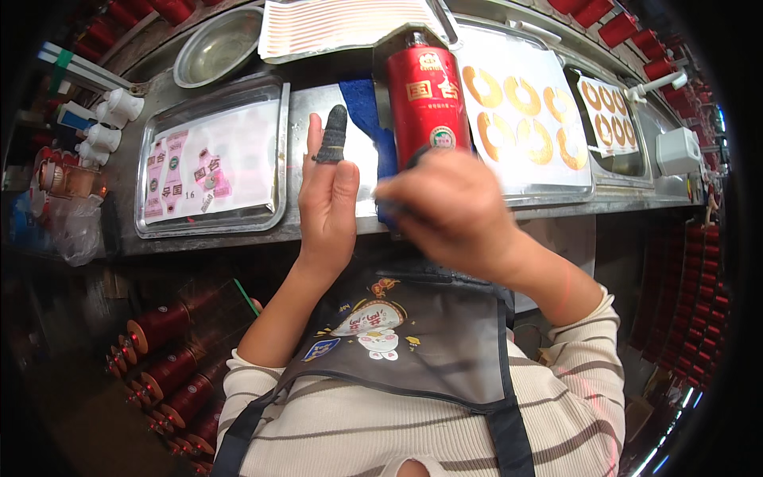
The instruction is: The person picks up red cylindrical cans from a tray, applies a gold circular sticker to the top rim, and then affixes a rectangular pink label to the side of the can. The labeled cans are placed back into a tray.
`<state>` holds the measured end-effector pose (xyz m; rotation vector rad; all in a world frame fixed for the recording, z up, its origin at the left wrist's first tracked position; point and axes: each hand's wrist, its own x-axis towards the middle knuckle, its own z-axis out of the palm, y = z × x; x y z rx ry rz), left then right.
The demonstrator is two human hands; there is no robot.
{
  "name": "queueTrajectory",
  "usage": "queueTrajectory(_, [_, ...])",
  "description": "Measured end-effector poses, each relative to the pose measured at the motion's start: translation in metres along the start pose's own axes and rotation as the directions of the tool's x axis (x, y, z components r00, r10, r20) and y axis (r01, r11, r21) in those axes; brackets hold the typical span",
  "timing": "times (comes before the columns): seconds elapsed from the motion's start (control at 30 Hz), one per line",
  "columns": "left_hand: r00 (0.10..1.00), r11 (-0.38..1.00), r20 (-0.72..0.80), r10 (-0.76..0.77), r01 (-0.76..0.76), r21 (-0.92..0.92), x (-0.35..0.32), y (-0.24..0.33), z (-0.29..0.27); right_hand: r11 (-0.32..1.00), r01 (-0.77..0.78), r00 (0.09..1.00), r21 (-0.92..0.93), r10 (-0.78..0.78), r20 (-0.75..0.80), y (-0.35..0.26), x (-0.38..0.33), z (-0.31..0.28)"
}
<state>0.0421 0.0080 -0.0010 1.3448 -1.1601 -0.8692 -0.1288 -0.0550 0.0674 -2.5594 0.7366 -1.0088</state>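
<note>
A red bottle (425, 99) with gold lettering and a small round green-and-white label lies on the bench, its neck pointing to the far side. My right hand (457, 208) is over its near end and smeared by motion. Something dark shows at these fingers; I cannot make out whether it is a finger cover or a held thing. To the left of the bottle, my left hand (328, 199) is raised with fingers stretched out and nothing in it. One of its fingers wears a dark finger cot (334, 131) with a band around it. Under the bottle's left side runs a blue cloth (366, 107).
At left is a metal tray (284, 183) with pink-and-white label pieces on a sheet. Right of the bottle, a sheet (517, 171) carries several gold ring-shaped labels; another tray (648, 171) has more. A metal bowl (191, 67) and striped sheet (342, 32) sit behind. Red bottles (171, 370) are stacked below left.
</note>
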Motion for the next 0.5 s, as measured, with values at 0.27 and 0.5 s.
queueTrajectory(0.27, [0.958, 0.953, 0.215, 0.190, -0.233, 0.196, -0.052, 0.009, 0.025, 0.999, -0.035, 0.993, -0.009, 0.034, -0.117, -0.025, -0.060, -0.024])
queueTrajectory(0.5, [0.943, 0.786, 0.265, 0.200, -0.316, 0.531, -0.058, 0.007, 0.038, 0.942, -0.311, 0.868, 0.127, 0.336, -0.364, -0.005, -0.054, -0.028])
